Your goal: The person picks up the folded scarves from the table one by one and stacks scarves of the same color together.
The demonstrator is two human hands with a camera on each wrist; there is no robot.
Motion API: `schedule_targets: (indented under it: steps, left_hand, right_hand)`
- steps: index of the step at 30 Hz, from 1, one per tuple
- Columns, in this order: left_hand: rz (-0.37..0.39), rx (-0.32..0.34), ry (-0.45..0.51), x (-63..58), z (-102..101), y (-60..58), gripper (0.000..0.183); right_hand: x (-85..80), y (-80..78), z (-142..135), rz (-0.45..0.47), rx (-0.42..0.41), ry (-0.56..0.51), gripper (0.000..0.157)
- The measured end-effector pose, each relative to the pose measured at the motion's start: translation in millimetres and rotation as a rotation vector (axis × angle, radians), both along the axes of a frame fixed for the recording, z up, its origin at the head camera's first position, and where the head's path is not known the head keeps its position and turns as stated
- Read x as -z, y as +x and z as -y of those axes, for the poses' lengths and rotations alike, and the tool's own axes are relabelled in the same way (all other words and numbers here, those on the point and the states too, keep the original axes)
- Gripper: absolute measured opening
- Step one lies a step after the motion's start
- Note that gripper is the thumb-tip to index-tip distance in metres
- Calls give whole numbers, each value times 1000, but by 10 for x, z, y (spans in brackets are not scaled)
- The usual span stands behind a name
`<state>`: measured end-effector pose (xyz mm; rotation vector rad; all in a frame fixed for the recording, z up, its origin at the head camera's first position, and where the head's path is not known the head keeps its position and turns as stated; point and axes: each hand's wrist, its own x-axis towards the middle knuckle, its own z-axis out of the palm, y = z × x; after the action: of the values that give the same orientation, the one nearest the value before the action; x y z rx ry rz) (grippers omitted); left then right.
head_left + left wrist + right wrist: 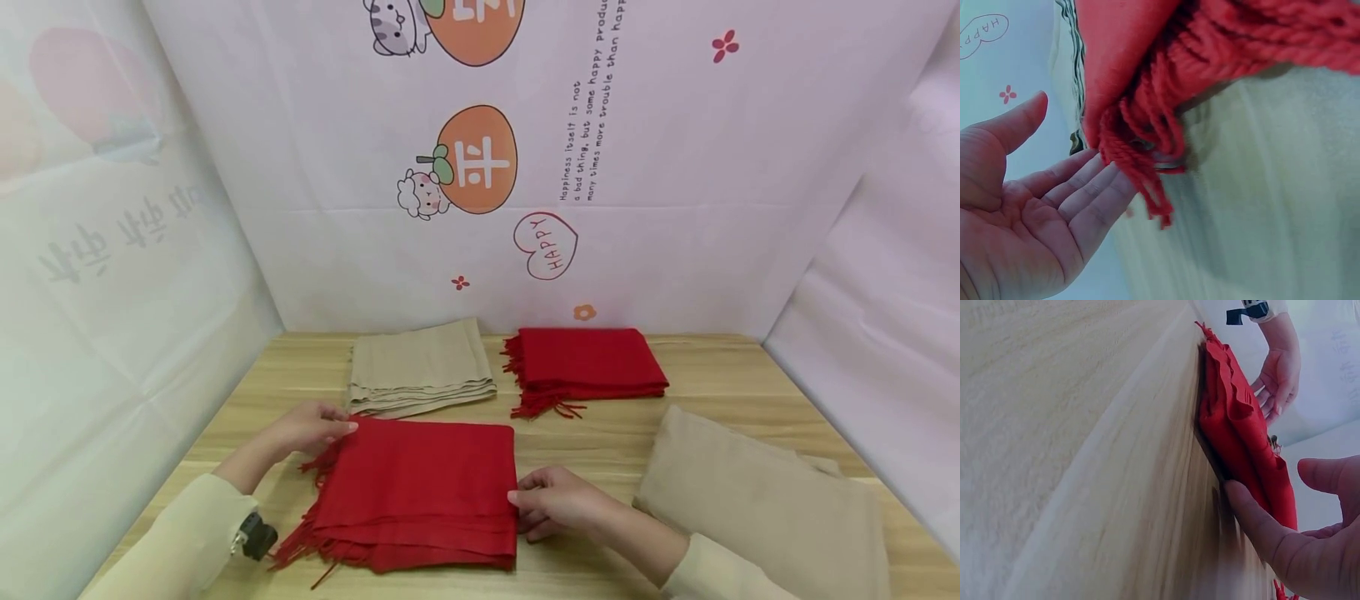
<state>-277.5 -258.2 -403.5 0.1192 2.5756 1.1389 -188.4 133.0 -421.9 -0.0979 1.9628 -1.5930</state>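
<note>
A folded red scarf point(427, 475) with twisted fringe point(1141, 169) on its left side lies on the wooden table in front of me. My left hand point(318, 427) is at its far left corner. In the left wrist view, the left fingers point(1079, 194) reach to the fringe, extended, with the thumb raised apart. On the scarf's right side is my right hand point(558, 502). The right wrist view shows one extended finger point(1260, 525) low along the folded edge, at the tabletop, and the thumb held away from the cloth.
Behind it lie a folded beige cloth point(420, 362) and a second folded red scarf point(588, 362) with fringe. A larger folded beige cloth point(765, 500) lies at the right, beside my right forearm. Printed white sheeting point(660, 208) stands along the back and sides of the table point(712, 375).
</note>
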Motion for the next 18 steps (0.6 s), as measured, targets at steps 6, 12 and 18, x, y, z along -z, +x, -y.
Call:
schedule_targets:
  steps: [6,12,18]
  left_hand:
    - [-4,16,1,-83,-8,-20,45]
    - [-41,41,-34,-259,-63,-16,46]
    - [-67,71,-57,-380,-175,-87,53]
  right_hand:
    - [-32,-16,-85,-55,1,13,38]
    - [-137,-54,-206,-135,-10,28,36]
    - [-278,-118,-364,-202,3,50,41]
